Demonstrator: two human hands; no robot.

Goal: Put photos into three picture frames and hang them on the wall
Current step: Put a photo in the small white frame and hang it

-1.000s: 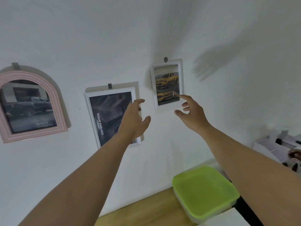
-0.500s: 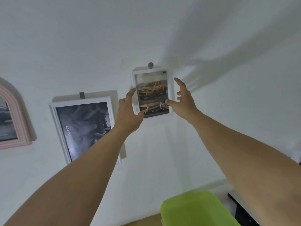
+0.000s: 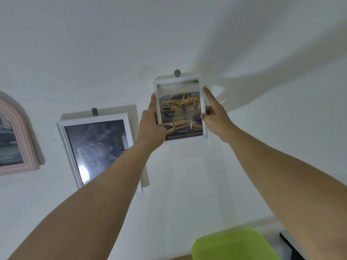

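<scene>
- Small white frame (image 3: 202, 102) is seen in the head view, held flat against the white wall (image 3: 262, 147) between the two hands, with its long side upright.
- It is gripped on its left edge by the left hand (image 3: 151, 126): the thumb is laid over the front near the lower left corner, and a finger is run up along the edge.
- Its right edge is pinched by the right hand (image 3: 216, 115): the thumb is pressed on the front rim and the forefinger is stretched up along the side. The other fingers are tucked behind, where they cannot be made out fully.
- A photo of a yellow pickup (image 3: 179, 104) is shown inside the frame, with a row of smaller pictures below it, level with the thumbs.
- A small grey peg (image 3: 177, 73) is fixed to the wall just above the frame's top edge, higher than both hands. Whether the frame is hooked on it cannot be told.
- A larger white frame (image 3: 93, 118) with a dark photo (image 3: 99, 147) is hung to the left of the left hand under a grey clip (image 3: 94, 111), and is partly covered by the left forearm.
- A pink arched frame (image 3: 24, 132) is seen farther left of that hand, cut by the picture edge, with a dark vehicle photo (image 3: 7, 143) in it.
- A lime-green lid (image 3: 232, 244) is seen low down, between the two forearms.
</scene>
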